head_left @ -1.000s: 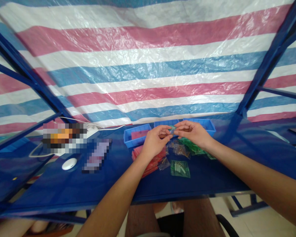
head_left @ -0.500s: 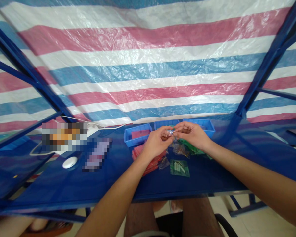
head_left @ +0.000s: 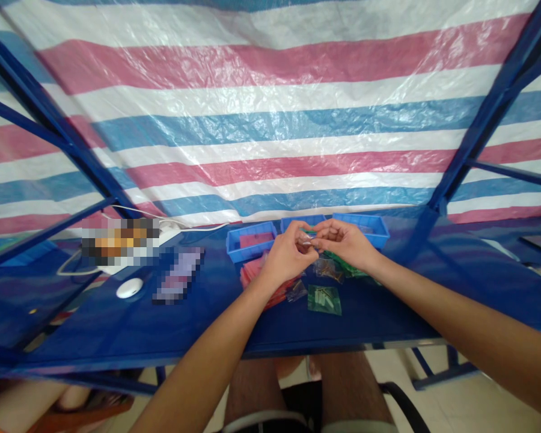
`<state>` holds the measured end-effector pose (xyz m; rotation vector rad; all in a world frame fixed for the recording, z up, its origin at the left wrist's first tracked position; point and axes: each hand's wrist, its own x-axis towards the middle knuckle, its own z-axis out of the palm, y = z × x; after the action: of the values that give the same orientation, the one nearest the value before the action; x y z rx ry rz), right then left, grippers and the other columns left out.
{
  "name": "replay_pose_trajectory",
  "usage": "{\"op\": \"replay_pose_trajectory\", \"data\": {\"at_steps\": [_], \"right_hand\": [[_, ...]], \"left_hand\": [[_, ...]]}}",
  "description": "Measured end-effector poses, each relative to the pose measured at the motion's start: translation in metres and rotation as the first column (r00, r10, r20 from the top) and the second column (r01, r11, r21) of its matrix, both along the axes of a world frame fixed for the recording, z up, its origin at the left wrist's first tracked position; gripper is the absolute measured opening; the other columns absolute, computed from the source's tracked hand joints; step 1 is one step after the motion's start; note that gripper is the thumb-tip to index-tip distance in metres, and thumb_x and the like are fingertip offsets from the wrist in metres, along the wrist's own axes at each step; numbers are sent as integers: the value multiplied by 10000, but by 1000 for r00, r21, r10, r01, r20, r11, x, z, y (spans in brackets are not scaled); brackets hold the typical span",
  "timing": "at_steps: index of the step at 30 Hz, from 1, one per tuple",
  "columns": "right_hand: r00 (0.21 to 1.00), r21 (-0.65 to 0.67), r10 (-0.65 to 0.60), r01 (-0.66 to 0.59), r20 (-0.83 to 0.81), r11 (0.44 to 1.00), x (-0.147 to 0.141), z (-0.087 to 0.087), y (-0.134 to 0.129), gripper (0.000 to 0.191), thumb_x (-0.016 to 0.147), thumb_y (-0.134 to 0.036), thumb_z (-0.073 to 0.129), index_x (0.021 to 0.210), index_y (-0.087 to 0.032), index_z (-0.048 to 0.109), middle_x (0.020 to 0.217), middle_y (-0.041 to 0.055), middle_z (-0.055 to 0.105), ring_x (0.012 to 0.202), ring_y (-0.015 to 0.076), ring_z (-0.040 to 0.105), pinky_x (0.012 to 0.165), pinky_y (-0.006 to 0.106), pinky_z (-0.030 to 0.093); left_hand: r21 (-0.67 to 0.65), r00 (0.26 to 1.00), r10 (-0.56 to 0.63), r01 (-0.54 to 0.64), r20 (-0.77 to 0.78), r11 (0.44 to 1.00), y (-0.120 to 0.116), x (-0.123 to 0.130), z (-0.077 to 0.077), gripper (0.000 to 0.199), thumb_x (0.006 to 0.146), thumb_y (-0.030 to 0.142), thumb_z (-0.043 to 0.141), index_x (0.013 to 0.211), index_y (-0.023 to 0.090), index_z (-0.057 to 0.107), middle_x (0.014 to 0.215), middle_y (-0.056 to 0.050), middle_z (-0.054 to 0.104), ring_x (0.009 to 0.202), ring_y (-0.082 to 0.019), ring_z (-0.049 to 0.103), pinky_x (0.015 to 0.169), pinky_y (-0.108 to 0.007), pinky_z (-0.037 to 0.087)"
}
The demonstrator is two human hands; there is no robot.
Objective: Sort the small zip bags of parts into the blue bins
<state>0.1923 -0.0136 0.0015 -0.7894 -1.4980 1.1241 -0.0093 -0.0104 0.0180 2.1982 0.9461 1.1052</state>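
A blue table (head_left: pixel 369 316) spans the lower half of the frame, bearing three blue bins (head_left: pixel 251 255) near center. In front of them lie red packets (head_left: pixel 252 272), small clear bags (head_left: pixel 296 291), green packets (head_left: pixel 358 269) and, nearest the edge, a single green bag (head_left: pixel 324 300). At left sit a white oval case (head_left: pixel 130 288), a pixelated purple item (head_left: pixel 179 275) and a white power strip (head_left: pixel 169 234).

We see bright glare speckling striped sheet (head_left: pixel 270 120), light source unseen; soft reflections on blue tabletop (head_left: pixel 198 325); wide-angle stretch at edges.
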Motion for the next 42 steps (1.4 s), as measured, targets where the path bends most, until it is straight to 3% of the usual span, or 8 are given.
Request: {"op": "replay_pose_trajectory", "data": {"at_steps": [6,11,20,29,34,38,42], "right_hand": [[998,-10,70,-70,-1,997,0,-4,0,401,798,-418,887,1102,-247,689,872,2,736,747,161,678,747,323,552],[999,16,49,-49,23,999,0,-5,0,400,793,-379,881,1101,-241,666,841,-19,694,748,154,665,738,307,533],[1000,43,-17,16,4,999,3,-2,2,360,815,-376,856,1085,-241,660,902,-3,707,829,174,704,836,340,557],[999,9,-33,34,-35,999,2,0,1,374,831,-444,860,1053,-253,628,856,-2,702,778,183,718,813,370,610],[994,-30,3,-6,-111,1000,-2,-2,-1,410,816,-413,870,1122,-286,628,975,-12,637,776,175,702,758,400,664],[994,-29,40,-43,-97,999,-1,-3,-1,425,782,-349,895,1121,-286,647,971,-12,673,784,174,701,748,364,637],[999,-23,-31,30,-40,999,2,-5,2,333,795,-357,878,1036,-252,672,887,-1,730,735,162,684,729,325,583]], "left_hand": [[40,1000,-17,16,6,999,-2,0,0,395,838,161,671,1210,229,557,947,-19,764,822,-175,739,759,-285,580],[82,1000,-11,9,21,997,-4,0,2,396,833,73,613,1197,223,575,887,6,758,789,-156,737,769,-273,575],[132,999,8,-4,-31,991,-1,-2,5,361,950,166,641,1302,241,614,1089,-32,812,1021,-220,787,935,-361,613],[84,997,37,-43,73,996,1,0,2,405,940,199,698,1331,234,602,1046,-43,802,928,-206,791,898,-360,639],[64,997,36,-40,68,997,1,1,2,370,945,212,688,1306,232,609,1011,-40,793,928,-213,776,865,-359,627],[12,994,14,-15,109,1000,1,1,3,349,950,229,685,1289,224,603,1012,-44,793,939,-211,774,848,-345,620],[-8,992,2,-1,123,1000,2,2,1,362,937,207,686,1288,226,602,1017,-37,787,919,-196,770,838,-328,614]]}}
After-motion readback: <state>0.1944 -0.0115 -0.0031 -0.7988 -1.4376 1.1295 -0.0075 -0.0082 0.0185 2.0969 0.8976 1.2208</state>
